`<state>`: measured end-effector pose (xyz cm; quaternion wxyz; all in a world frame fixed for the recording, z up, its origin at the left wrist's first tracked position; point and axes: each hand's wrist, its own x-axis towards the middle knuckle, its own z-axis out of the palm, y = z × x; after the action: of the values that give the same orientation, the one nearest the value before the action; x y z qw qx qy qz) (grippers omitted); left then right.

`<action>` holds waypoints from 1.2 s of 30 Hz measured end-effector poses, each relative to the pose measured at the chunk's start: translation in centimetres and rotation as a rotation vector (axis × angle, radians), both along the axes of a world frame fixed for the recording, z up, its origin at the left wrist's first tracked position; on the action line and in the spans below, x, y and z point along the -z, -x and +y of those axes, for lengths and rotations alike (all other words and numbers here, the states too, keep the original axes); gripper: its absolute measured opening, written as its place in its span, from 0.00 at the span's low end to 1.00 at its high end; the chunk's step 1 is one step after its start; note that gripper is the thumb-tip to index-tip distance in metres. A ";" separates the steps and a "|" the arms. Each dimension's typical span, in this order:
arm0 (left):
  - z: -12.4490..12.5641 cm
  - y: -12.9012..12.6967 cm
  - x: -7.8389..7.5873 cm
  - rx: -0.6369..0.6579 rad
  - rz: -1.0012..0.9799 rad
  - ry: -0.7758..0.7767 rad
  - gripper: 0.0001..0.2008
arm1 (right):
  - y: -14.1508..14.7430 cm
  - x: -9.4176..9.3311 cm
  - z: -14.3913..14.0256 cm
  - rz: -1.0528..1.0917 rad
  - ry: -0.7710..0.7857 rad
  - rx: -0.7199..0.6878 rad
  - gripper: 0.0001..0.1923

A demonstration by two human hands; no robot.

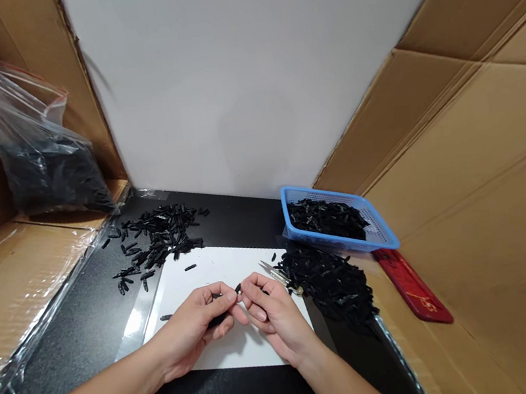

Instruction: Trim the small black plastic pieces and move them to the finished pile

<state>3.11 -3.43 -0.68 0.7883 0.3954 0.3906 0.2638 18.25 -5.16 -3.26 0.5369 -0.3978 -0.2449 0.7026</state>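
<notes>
Over a white sheet, my left hand and my right hand meet, both closed in a pinch. Between their fingertips is a small dark elongated piece, mostly covered by the fingers. More black shows under the curled fingers of my left hand, but I cannot make out how many pieces it holds. Just beyond my right hand, small metal thread snips lie with their blades pointing away. One loose black piece rests on the sheet, and another is beside my left wrist.
A scattered pile of black pieces lies at the back left. On the right are a denser black pile, a blue basket holding more, and a red flat object. A clear bag leans against the cardboard wall enclosure's left side.
</notes>
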 end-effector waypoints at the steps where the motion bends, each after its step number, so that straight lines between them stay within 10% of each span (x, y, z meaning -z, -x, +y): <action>1: 0.0 0.0 0.0 0.003 -0.005 -0.001 0.15 | 0.0 0.0 0.0 -0.005 -0.003 0.006 0.18; 36: 0.0 -0.1 0.7 -0.226 0.038 -0.093 0.20 | 0.7 -0.1 -0.4 -0.038 -0.002 -0.043 0.17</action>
<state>3.23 -3.40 -1.38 0.7269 0.3899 0.4350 0.3610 17.52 -5.56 -3.19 0.5175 -0.4051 -0.2640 0.7060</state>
